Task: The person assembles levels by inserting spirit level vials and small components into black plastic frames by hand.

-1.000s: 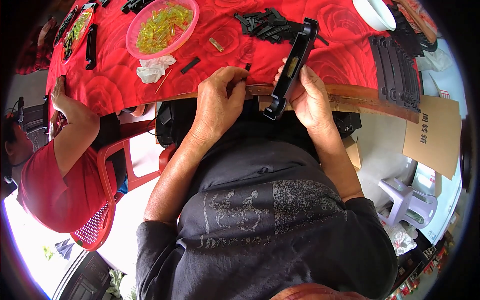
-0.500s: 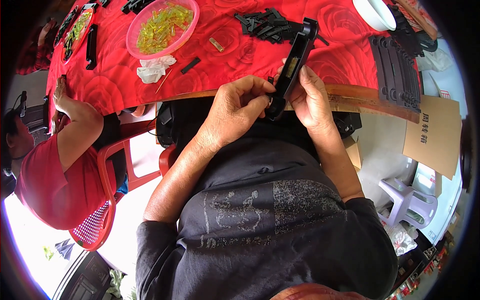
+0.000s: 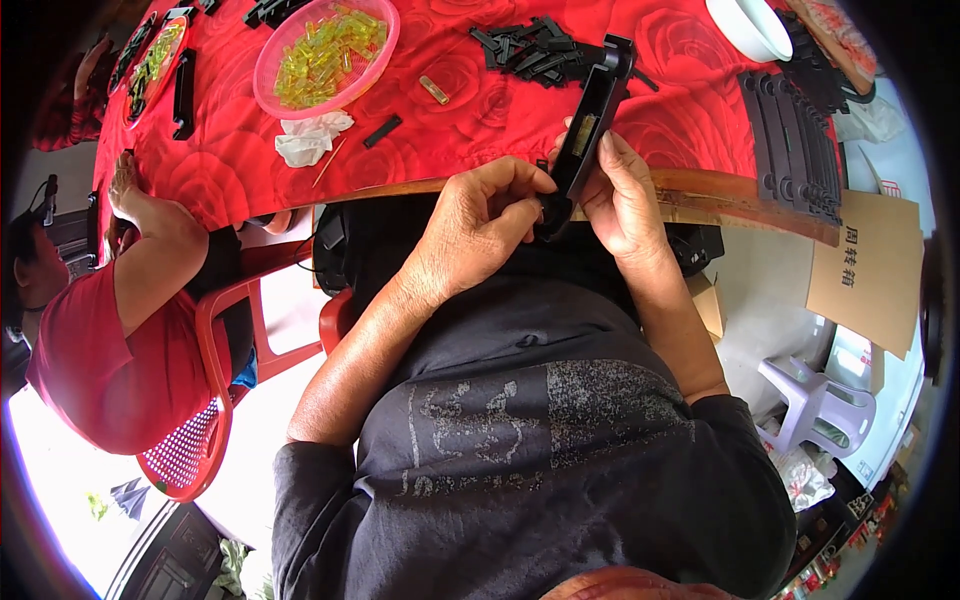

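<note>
My right hand point(image 3: 627, 195) is wrapped round a long black plastic spirit level body point(image 3: 594, 120), tilted with its far end up and to the right. Inside its slot a yellowish vial point(image 3: 583, 135) shows. My left hand point(image 3: 477, 222) is closed in a pinch against the near end of the body. Whatever lies between its thumb and forefinger is too small and covered to make out. Past the hands, a loose yellow vial point(image 3: 433, 90) and a small black strip point(image 3: 381, 131) lie on the red tablecloth point(image 3: 400, 165).
A pink basket point(image 3: 264, 90) of yellow vials stands far left of centre, near crumpled tissue point(image 3: 308, 140). Black strips point(image 3: 540, 52) are heaped ahead. Black bodies point(image 3: 790, 145) are lined up at the right by a white bowl point(image 3: 745, 30). A person in red point(image 3: 130, 350) sits at left.
My left fingers have shifted very slightly at the near end of the level body. The body and my right hand stay nearly still. The person at left has leaned a little.
</note>
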Demonstrator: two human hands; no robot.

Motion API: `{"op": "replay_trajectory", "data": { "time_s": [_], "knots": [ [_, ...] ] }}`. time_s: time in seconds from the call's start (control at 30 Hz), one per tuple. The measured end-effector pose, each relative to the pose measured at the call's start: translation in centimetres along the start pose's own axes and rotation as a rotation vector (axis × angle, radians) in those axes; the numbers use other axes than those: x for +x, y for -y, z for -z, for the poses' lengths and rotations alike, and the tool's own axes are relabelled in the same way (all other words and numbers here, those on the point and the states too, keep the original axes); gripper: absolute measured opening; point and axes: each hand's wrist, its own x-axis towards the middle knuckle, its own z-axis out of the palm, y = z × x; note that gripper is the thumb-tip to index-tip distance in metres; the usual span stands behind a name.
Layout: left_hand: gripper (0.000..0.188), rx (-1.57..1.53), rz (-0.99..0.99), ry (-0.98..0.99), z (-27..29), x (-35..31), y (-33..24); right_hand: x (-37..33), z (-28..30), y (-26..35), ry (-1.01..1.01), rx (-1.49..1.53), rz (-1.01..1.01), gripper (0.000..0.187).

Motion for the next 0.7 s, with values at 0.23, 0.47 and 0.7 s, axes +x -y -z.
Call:
{"op": "replay_trajectory", "data": {
  "time_s": [0.23,0.47,0.7],
  "knots": [
    [0.023,0.158,-0.017,-0.031,0.1,0.2,1.0,0.1,0.0,0.0,-0.006,-0.011,0.001,0.044],
    [0.020,0.207,-0.095,-0.051,-0.1,0.2,1.0,0.3,0.2,-0.2,-0.011,0.016,0.006,0.046],
    [0.021,0.198,-0.063,-0.035,-0.1,0.2,0.9,0.2,0.2,-0.1,-0.004,0.010,0.002,0.046]
  ]
}}
